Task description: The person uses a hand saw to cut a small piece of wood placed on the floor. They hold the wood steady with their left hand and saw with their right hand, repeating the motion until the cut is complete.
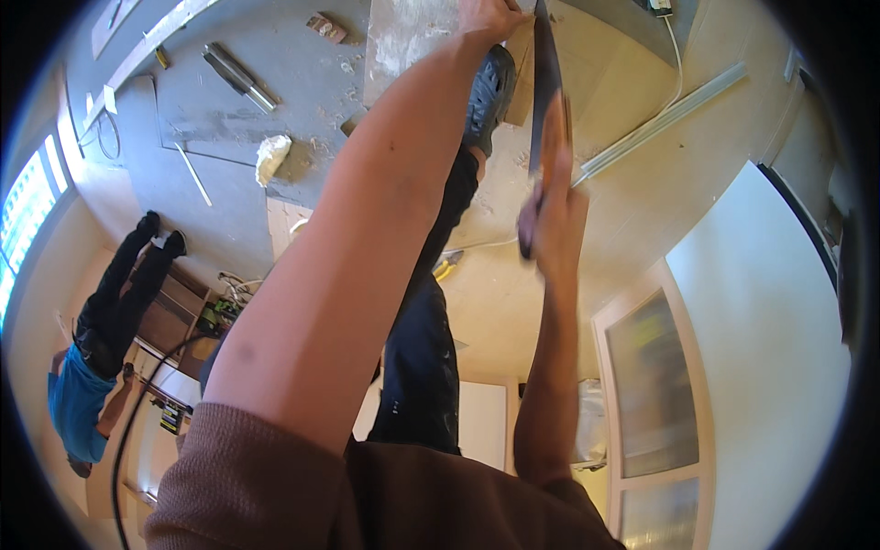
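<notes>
Saw is held in the right hand, blade directed forward. Right fingers are closed round the handle; the hand is slightly blurred. Left hand is just left of the saw, beside the far part of the blade, at the upper limit of view. Its thumb reaches toward the blade; the other fingers are partly cut off, so their spread cannot be told. Board lies immediately left of the saw, near the left hand. Contact between blade and board cannot be confirmed. Shoe, dark, is left of the saw, over the board. Sheet, marked with white dust, lies farther left of the saw. Well left of the saw are a block, a metal tube and a crumpled pale wad, with shavings scattered about. Pliers, yellow-handled, lie left of the saw, past its handle end. Rail lies right of the saw; a cable runs near it. Glazed door and white panel are farther right of the saw. Co-worker, in blue top and dark trousers, is far left of the saw
</notes>
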Motion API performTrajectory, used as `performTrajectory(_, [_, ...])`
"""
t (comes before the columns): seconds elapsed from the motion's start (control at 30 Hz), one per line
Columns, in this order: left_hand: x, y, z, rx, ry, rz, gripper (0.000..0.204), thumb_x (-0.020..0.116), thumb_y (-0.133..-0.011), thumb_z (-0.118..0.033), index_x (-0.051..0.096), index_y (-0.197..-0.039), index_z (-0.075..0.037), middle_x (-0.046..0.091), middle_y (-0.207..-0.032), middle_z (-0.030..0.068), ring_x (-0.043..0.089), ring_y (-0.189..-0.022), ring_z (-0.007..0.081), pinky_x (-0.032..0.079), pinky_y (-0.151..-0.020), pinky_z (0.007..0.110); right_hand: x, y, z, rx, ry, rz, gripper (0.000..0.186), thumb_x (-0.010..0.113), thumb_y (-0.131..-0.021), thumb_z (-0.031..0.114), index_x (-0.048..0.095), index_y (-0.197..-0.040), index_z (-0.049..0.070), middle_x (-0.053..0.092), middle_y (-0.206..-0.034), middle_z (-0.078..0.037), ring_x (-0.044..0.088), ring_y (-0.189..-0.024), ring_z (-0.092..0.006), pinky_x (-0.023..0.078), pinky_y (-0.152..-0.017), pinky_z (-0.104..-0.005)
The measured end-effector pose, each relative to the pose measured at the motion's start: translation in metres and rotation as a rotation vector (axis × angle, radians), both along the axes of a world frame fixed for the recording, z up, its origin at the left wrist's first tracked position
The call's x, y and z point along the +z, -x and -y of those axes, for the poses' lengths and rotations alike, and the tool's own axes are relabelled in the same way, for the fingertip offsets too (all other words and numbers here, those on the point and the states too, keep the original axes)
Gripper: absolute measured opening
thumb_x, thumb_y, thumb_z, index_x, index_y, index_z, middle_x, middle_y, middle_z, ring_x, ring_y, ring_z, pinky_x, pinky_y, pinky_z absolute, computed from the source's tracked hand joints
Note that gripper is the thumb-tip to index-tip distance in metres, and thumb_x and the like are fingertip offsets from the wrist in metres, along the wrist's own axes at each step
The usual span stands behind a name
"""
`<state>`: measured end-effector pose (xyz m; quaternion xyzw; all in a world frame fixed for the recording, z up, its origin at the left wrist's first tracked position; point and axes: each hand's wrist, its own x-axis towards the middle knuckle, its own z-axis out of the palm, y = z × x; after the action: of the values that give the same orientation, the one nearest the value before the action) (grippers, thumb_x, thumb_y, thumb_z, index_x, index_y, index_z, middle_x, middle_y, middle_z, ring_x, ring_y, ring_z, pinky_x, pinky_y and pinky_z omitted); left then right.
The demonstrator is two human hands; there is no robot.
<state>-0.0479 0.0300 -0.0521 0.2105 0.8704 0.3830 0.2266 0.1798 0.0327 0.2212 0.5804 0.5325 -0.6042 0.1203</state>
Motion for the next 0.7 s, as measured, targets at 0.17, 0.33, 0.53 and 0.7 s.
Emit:
performTrajectory(0.17, [0.034, -0.009, -0.024, -0.051, 0.142, 0.298, 0.033, 0.082, -0.073, -0.036, 0.08, -0.085, -0.006, 0.076, -0.085, 0.019, 0.075, -0.082, 0.0325, 0.059, -0.078, 0.044, -0.063, 0.045, -0.008, 0.026, -0.201, -0.001, 0.079, 0.038, -0.107, 0.063, 0.063, -0.068, -0.002, 0.046, -0.054, -0.002, 0.042, -0.043, -0.0104, 0.033, -0.044, -0.0311])
performTrajectory(0.33, [0.021, -0.006, -0.015, 0.018, 0.11, 0.195, 0.03, 0.081, -0.073, -0.033, 0.08, -0.083, -0.005, 0.076, -0.084, 0.0192, 0.075, -0.082, 0.0321, 0.059, -0.078, 0.044, -0.028, 0.025, -0.011, 0.032, -0.068, 0.017, 0.078, 0.036, -0.106, 0.065, 0.058, -0.065, 0.002, 0.046, -0.052, -0.004, 0.042, -0.041, -0.0144, 0.034, -0.044, -0.032])
performTrajectory(0.53, [0.018, 0.008, -0.008, 0.011, 0.158, 0.306, 0.026, 0.08, -0.074, -0.03, 0.079, -0.083, -0.005, 0.076, -0.094, 0.0215, 0.074, -0.092, 0.035, 0.058, -0.083, 0.046, -0.035, 0.029, 0.002, -0.038, 0.0, 0.016, 0.081, 0.038, -0.102, 0.074, 0.043, -0.055, 0.008, 0.037, -0.049, 0.0, 0.041, -0.041, -0.0125, 0.032, -0.042, -0.0329])
performTrajectory(0.7, [0.022, -0.005, -0.033, -0.031, 0.15, 0.143, 0.028, 0.082, -0.073, -0.03, 0.078, -0.081, -0.004, 0.076, -0.092, 0.0199, 0.075, -0.089, 0.0337, 0.058, -0.08, 0.046, -0.054, 0.064, -0.038, 0.017, -0.096, -0.016, 0.076, 0.039, -0.102, 0.072, 0.044, -0.06, 0.009, 0.036, -0.049, 0.001, 0.039, -0.04, -0.0123, 0.031, -0.041, -0.0328])
